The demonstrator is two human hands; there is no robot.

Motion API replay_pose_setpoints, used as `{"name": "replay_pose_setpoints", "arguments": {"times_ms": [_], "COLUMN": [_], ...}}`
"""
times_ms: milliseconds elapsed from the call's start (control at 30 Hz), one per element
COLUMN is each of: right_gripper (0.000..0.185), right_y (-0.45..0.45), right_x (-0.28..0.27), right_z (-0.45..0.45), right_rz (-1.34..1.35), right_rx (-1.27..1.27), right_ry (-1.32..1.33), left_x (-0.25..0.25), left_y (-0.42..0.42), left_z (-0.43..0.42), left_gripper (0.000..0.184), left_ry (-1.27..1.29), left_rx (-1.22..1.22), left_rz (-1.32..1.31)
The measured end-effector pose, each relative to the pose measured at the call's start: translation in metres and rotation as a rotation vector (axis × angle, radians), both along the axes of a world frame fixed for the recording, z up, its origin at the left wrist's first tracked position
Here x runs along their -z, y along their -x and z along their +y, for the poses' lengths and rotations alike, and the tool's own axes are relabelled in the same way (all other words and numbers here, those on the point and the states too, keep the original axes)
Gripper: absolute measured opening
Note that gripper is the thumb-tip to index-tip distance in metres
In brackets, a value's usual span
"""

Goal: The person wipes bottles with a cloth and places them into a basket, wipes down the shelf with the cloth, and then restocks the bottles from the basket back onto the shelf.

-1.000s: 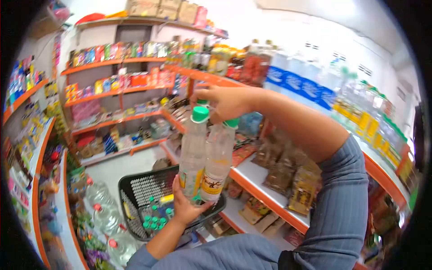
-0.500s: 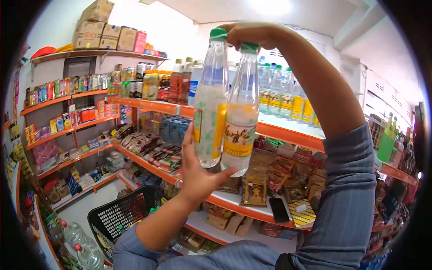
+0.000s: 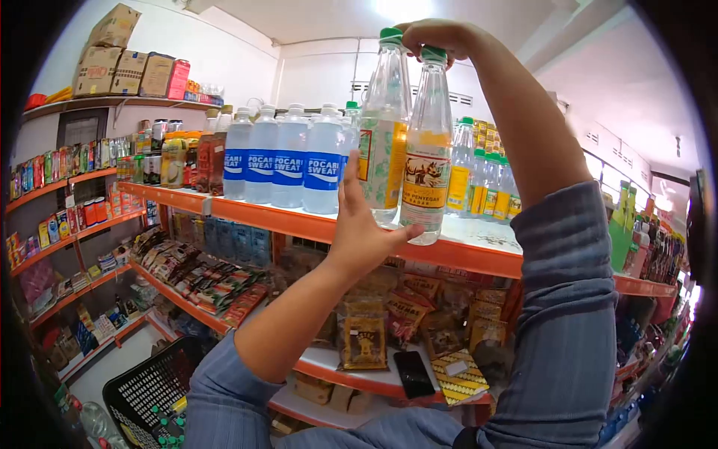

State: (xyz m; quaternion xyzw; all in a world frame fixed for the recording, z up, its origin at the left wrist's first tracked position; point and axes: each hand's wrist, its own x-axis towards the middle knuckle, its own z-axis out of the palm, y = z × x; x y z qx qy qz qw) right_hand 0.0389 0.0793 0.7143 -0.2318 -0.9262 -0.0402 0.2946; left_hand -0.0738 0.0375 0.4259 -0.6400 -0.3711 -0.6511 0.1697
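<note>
Two clear plastic bottles with green caps and yellow labels, the left bottle point(image 3: 385, 161) and the right bottle point(image 3: 426, 176), are held upright side by side before the upper shelf. From above, my right hand point(image 3: 441, 37) is closed around their necks just by the caps; some fingers are hidden behind them. My left hand point(image 3: 366, 232) cups their lower part, with fingers up along the left bottle's side and thumb across the right bottle's lower part. Similar green-capped bottles point(image 3: 458, 183) stand on the shelf behind.
Blue-labelled Pocari Sweat bottles point(image 3: 323, 161) line the orange-edged upper shelf point(image 3: 299, 221). Below lie brown packets point(image 3: 363, 337), a black phone point(image 3: 413, 374) and a yellow patterned booklet point(image 3: 458, 374). A black basket point(image 3: 146, 385) with green-capped bottles sits at lower left.
The view has turned right and come closer to the shelf, so the Pocari Sweat bottles now show fully. Both hands still hold the two bottles, now higher and further right in view.
</note>
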Motion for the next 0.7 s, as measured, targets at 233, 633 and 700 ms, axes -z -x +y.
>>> {"name": "replay_pose_setpoints", "arguments": {"times_ms": [233, 633, 700], "right_gripper": [0.042, 0.033, 0.032], "right_y": [0.01, 0.029, 0.026], "right_x": [0.007, -0.006, -0.009], "right_z": [0.07, 0.142, 0.148], "right_rz": [-0.012, -0.083, -0.108], "right_rx": [0.057, -0.027, -0.052], "right_ry": [0.06, 0.341, 0.358], "left_x": [-0.008, -0.006, -0.006], "left_y": [0.008, 0.015, 0.014], "left_z": [0.052, 0.064, 0.063], "left_gripper": [0.132, 0.13, 0.129], "left_ry": [0.11, 0.2, 0.24], "left_rx": [-0.066, -0.259, -0.29], "left_rz": [0.015, 0.101, 0.099]}}
